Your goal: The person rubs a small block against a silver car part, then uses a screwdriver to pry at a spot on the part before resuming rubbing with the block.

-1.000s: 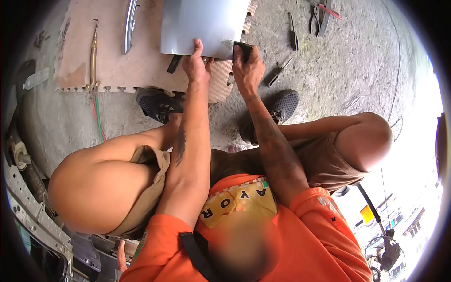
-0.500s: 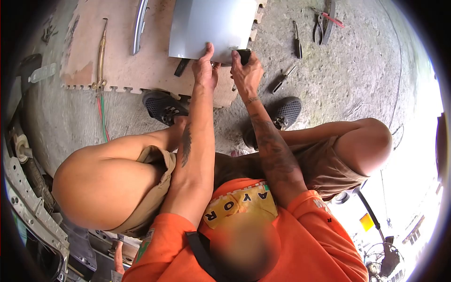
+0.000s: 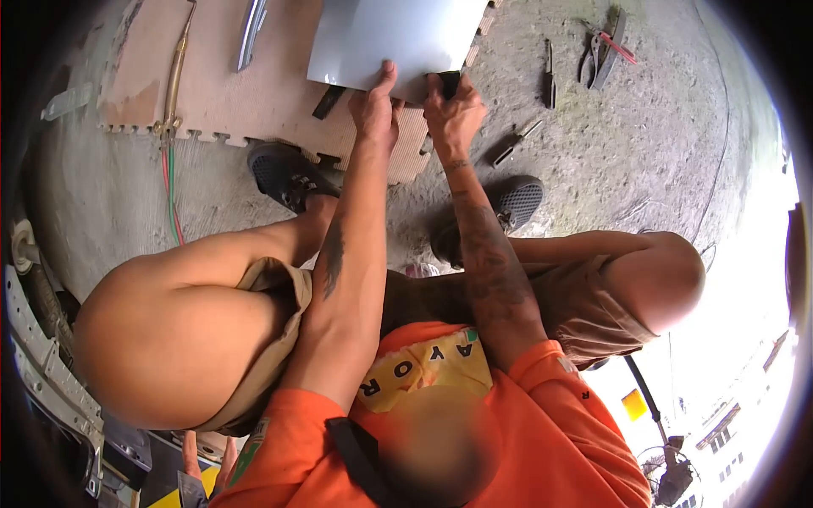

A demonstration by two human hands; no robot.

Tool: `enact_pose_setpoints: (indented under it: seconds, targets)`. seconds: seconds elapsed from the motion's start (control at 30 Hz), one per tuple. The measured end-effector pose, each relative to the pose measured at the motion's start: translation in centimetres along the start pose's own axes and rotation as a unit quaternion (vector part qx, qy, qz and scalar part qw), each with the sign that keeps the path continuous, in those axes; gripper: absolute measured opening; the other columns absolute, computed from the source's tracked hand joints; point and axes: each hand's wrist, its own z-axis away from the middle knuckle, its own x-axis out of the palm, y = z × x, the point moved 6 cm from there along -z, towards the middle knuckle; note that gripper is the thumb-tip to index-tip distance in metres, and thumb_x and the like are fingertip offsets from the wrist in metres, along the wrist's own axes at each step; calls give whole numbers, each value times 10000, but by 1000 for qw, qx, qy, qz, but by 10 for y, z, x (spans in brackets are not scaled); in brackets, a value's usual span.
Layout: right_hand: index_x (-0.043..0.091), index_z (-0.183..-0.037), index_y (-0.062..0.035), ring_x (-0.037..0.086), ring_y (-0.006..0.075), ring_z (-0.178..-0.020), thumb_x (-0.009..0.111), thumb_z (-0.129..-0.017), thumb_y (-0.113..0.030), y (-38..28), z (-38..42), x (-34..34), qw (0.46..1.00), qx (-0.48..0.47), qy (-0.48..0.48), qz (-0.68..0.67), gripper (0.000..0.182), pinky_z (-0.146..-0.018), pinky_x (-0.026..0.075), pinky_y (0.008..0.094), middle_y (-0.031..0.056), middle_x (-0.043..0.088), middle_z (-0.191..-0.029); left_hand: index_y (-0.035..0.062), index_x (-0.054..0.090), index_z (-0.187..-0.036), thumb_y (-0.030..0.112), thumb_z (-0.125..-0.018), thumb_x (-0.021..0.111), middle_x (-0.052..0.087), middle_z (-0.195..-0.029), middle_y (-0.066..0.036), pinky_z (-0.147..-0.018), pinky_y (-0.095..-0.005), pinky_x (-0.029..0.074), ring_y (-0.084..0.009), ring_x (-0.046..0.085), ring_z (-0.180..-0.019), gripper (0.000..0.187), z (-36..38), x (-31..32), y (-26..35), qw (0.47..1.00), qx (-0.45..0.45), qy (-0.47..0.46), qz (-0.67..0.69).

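A smooth silver-grey panel [image 3: 394,38] lies over the foam mat at the top centre. My left hand [image 3: 376,112] grips its near edge, thumb on top and fingers underneath. At the panel's near right corner, my right hand [image 3: 455,108] is closed on a small black block [image 3: 446,83], thumb and fingers wrapped round it. The block touches the panel's corner. A black strip [image 3: 329,102] sticks out from under the panel, left of my left hand. The fingertips beneath the panel are hidden.
A brass torch [image 3: 176,80] with red and green hoses and a shiny trim strip [image 3: 251,35] lie on the mat [image 3: 212,93]. Screwdrivers [image 3: 550,80] [image 3: 517,144], pliers [image 3: 589,59] and a flat file-like bar [image 3: 611,51] lie on the concrete at right. Another person's legs [image 3: 193,455] show at bottom left.
The view has shifted slightly. The panel is tilted a little more and sits higher in the picture with both hands. The holds look the same.
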Motion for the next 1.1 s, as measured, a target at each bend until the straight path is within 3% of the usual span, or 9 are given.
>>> enact_pose_setpoints:
  seconds: [0.13,0.2,0.4,0.6,0.87,0.93,1.0,1.07,1.1]
  targets:
    - [663,-809,28,712,390,-684,730,-839,-244,-7,-6,1,999,-37,-8,37,281,-634,548,435,236,703,-759,104,592,-1276,218,-870,803,617,-1222,-27,-877,-378,462,-194,564,-1075,471,-3,3,2,1000,9,10,-5]
    - [671,-805,25,706,382,-662,723,-838,-244,2,-8,8,996,11,-37,-78,275,-632,554,436,227,702,-744,113,596,-1258,218,-857,815,623,-1200,-26,-854,-375,461,-194,567,-1068,469,4,-1,3,999,8,18,-30]
    - [699,-794,6,706,342,-654,682,-852,-302,-2,-17,9,997,-12,-54,55,314,-640,560,431,215,700,-736,103,602,-1231,209,-838,831,635,-1175,-33,-826,-374,462,-192,568,-1058,467,-1,-1,1,999,4,27,-31]
    - [701,-796,23,705,374,-696,718,-831,-326,8,-8,3,995,64,-74,-35,351,-713,542,451,225,706,-752,82,593,-1255,203,-856,816,624,-1196,-43,-854,-389,482,-209,580,-1060,472,-1,2,1,1000,4,19,-22]
    - [673,-896,17,717,356,-689,727,-863,-347,3,-11,2,995,-23,-68,67,369,-712,561,457,213,719,-777,86,595,-1261,181,-838,831,628,-1195,-60,-838,-379,491,-230,577,-1067,494,-3,-3,0,999,-4,29,-26]
    - [652,-966,0,720,306,-649,727,-885,-358,16,-20,-2,998,19,-60,0,374,-620,560,442,186,720,-763,87,596,-1258,182,-835,833,629,-1193,-60,-843,-385,490,-230,574,-1074,494,0,-1,3,999,2,40,-34]
    - [618,-1025,0,716,236,-623,724,-914,-293,15,-22,-7,997,-45,-59,7,330,-522,551,376,146,719,-753,88,598,-1256,183,-832,835,630,-1191,-60,-847,-391,488,-230,571,-1081,495,2,-1,5,998,10,51,-40]
    - [614,-1019,16,714,188,-621,713,-926,-193,10,-15,-11,962,60,-128,-234,248,-504,553,307,121,719,-766,85,598,-1255,185,-824,842,631,-1190,-56,-853,-403,486,-225,566,-1096,505,1,-1,3,999,8,36,-32]
    - [632,-1012,43,714,174,-618,695,-926,-102,8,-12,-10,952,47,-131,-273,180,-538,574,280,134,732,-811,85,598,-1255,185,-824,842,631,-1190,-56,-853,-403,486,-225,566,-1096,505,0,-1,4,999,12,35,-29]
